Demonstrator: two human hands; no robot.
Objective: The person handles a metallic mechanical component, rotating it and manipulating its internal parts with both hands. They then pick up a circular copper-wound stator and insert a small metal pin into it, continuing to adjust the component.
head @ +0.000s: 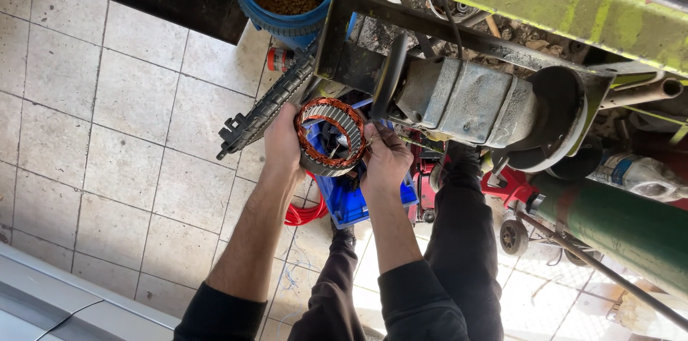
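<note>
A ring-shaped motor stator with copper windings and a grey steel core is held up between both hands. My left hand grips its left side. My right hand grips its right side, fingers over the rim. The stator is in front of a grey bench grinder motor with a dark wheel, mounted on a metal frame just to the right.
A blue bucket of brown bits stands above. A black plastic grille leans beside the left hand. A blue bin and red cable lie on the tiled floor. A green cylinder and yellow-green beam are at right.
</note>
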